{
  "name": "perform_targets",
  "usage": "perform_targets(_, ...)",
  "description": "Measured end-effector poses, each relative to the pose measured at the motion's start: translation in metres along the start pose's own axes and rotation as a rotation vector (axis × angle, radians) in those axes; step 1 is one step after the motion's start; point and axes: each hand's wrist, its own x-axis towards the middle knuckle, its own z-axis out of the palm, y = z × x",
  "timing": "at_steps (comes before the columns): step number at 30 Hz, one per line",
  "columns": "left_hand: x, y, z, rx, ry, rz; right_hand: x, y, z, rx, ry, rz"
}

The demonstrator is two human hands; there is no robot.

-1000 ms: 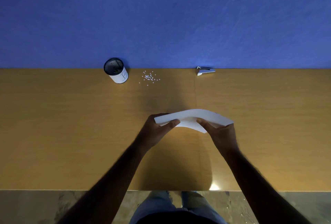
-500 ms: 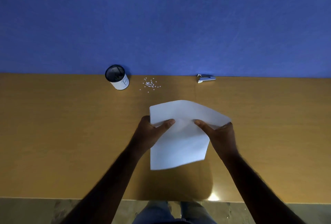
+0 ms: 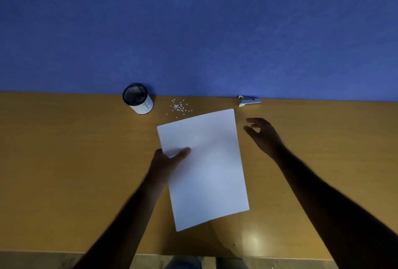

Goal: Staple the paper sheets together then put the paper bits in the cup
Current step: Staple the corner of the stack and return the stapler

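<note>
Left hand [image 3: 167, 162] pinches paper sheets [image 3: 204, 167] at left edge, thumb on top, mid-table. Right hand [image 3: 261, 134] loosely open, holding nothing, just right of sheets, near 1 stapler [image 3: 248, 101] at far edge. 1 cup [image 3: 137, 99] far left; approx. 20+ paper bits [image 3: 178, 107] beside it.

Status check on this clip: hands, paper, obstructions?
Left hand gripping paper sheets. Right hand open, empty, short of stapler. Paper bits loose beside cup. No obstructions.
</note>
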Motion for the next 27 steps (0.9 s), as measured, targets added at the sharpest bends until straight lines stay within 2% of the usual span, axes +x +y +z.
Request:
perform_targets(3,0.002,-0.003,0.002,-0.005,-0.003,-0.029,0.028,0.007,-0.005,-0.296,-0.046,-0.044)
perform_targets(6,0.005,0.0,0.006,-0.005,-0.009,-0.038,0.057,0.005,-0.008,-0.444,-0.062,-0.048)
perform_targets(13,0.019,0.002,0.014,0.062,-0.03,-0.009,0.097,-0.008,-0.008,-0.6,0.059,-0.167)
perform_targets(20,0.023,-0.004,0.011,0.093,-0.011,0.008,0.111,-0.009,-0.001,-0.767,0.048,-0.17)
perform_targets(27,0.021,-0.004,0.006,0.102,-0.02,-0.001,0.108,-0.004,0.008,-0.825,0.049,-0.152)
